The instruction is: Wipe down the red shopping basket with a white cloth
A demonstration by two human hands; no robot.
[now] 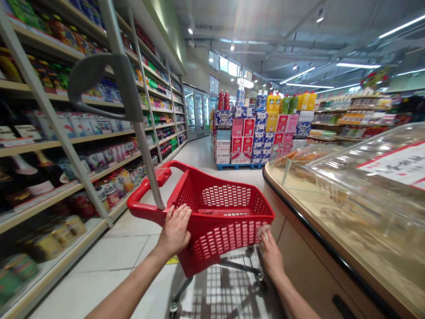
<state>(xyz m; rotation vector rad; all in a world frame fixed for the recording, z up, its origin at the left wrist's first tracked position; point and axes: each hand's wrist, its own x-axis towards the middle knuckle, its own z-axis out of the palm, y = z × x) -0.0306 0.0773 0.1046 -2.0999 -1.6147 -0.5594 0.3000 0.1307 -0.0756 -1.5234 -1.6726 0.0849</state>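
Observation:
In front of me stands a red plastic shopping cart, turned sideways, its push handle toward the left. My left hand lies over the near rim of the basket, fingers curled on it close to the foot of a metal pole. That pole rises from the cart and carries a grey looped grip. At the right-hand corner of the basket is my right hand, fingers against or just beside the mesh wall. Its fingertips are blurred, so their grip cannot be made out.
Shelves of bottles and cans line the left. A curved counter with clear covers runs close along the right. Ahead, stacked drink cartons stand on a blue pallet, with glass-door fridges beyond.

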